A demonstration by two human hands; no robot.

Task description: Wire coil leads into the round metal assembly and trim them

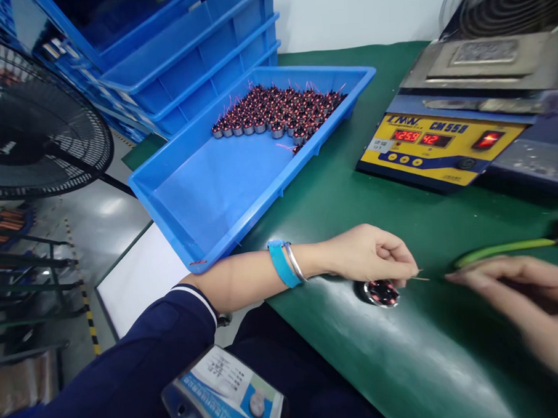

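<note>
My left hand [376, 254], wearing a blue wrist strap [281, 264], is closed in a pinch on thin wire leads [421, 279]. Their ends stick out past the fingertips to the right. Right below these fingers a small motor stator [383, 293] with copper windings and a metal rim sits on the green bench. My right hand [518, 291] is a little blurred, a short gap from the wire ends, with thumb and forefinger drawn together; whatever they hold, if anything, cannot be made out. Just beyond it lies a green-handled tool [505, 250], its head partly cut off at the frame edge.
A blue tray [204, 194] holds many stators [275, 110] at its far end. Stacked blue bins [198, 58] stand behind it. At the right back is a yellow-fronted solder pot unit [438, 146] with lit displays. A black fan [35, 121] stands left of the bench [334, 200].
</note>
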